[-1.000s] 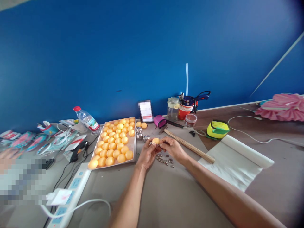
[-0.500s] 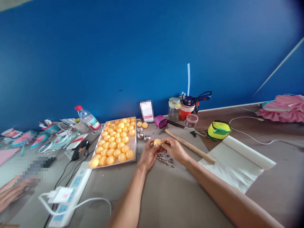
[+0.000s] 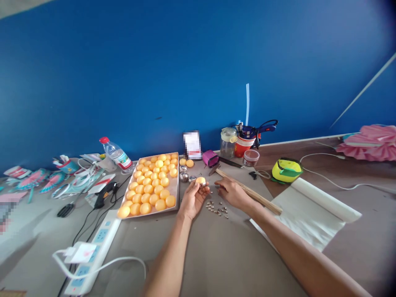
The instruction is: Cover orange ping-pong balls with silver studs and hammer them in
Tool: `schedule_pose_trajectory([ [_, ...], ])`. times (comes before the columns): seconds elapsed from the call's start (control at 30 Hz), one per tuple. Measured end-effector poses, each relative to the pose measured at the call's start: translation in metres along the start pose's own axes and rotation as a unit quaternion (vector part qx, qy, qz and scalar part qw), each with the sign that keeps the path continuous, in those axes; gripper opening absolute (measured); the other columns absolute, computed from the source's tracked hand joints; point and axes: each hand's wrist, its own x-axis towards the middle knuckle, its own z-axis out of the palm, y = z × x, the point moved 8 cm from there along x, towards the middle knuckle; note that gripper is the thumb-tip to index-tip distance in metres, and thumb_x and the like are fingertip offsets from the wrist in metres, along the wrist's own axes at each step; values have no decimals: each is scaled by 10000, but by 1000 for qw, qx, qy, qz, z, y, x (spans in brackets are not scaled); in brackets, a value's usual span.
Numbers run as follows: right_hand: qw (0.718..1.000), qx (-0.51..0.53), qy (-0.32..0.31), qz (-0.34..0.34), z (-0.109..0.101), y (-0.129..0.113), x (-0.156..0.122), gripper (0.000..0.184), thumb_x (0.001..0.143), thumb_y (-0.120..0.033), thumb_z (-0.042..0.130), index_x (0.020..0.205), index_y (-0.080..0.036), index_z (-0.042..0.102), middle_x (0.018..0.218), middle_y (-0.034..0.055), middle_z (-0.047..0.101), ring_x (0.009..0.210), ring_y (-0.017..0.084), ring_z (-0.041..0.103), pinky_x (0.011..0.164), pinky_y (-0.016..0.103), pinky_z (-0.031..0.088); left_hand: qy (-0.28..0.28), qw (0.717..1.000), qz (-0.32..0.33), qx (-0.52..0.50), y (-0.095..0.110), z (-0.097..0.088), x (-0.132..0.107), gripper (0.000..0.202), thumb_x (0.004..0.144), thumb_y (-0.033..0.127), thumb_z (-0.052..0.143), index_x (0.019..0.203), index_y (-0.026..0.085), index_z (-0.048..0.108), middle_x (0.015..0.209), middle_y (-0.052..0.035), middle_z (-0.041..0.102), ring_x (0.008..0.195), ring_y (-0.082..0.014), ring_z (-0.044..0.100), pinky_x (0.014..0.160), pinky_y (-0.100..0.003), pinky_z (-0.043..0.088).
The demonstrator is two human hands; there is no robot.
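My left hand holds a small orange ball between thumb and fingertips, just right of a tray filled with several orange balls. My right hand rests a little to the right, apart from the ball, fingers loosely curled toward the table; I cannot make out anything in them. Several small metal beads lie scattered on the table between and below both hands. Shiny silver balls sit beside the tray, above my left hand.
A hammer with a long wooden handle lies behind my right hand. A white paper roll, a yellow-green device, cups and jars, a water bottle, a power strip and craft clutter surround the work area.
My right hand has drawn away from the orange ball to the right and lowered toward the table. My left hand keeps the ball. The other person's hand at the far left has left the view.
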Motion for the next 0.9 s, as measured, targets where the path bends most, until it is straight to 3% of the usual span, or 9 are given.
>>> schedule_pose_trajectory([
  [0.13, 994, -88, -57, -26, 17, -10, -2, 260, 815, -182, 445, 1009, -186, 619, 884, 66, 579, 807, 158, 562, 729, 234, 403, 14, 1000, 0, -4, 0, -2, 2, 226, 721, 245, 661, 906, 127, 609, 875, -83, 669, 718, -129, 622, 755, -283, 470],
  [0.27, 980, -161, -109, -35, 33, -19, -1, 205, 832, -194, 453, 904, -194, 645, 841, 58, 583, 714, 135, 554, 686, 224, 380, 23, 1000, 5, -13, -1, -6, 3, 166, 712, 229, 668, 835, 127, 624, 794, -51, 668, 689, -132, 622, 731, -286, 479],
  [0.47, 979, -178, -92, -27, 33, -16, 1, 200, 843, -168, 428, 812, -172, 626, 832, 50, 580, 688, 119, 540, 657, 217, 361, 26, 1000, -1, -14, -1, -6, 3, 148, 709, 229, 671, 804, 123, 630, 729, -34, 657, 654, -128, 619, 700, -281, 481],
  [0.7, 986, -126, -92, -53, 29, -13, -1, 167, 812, -133, 444, 852, -157, 605, 857, 53, 559, 780, 129, 550, 700, 205, 380, 37, 999, -3, -13, -1, -8, 3, 167, 684, 232, 692, 796, 126, 628, 725, -27, 652, 648, -127, 614, 696, -284, 476],
  [0.9, 987, -127, -90, -39, 34, -6, 2, 157, 771, -95, 432, 736, -153, 574, 792, 54, 564, 737, 135, 548, 675, 217, 390, 39, 999, -4, -11, -1, -7, 3, 170, 682, 230, 693, 803, 132, 626, 710, -23, 647, 647, -130, 614, 695, -286, 472],
])
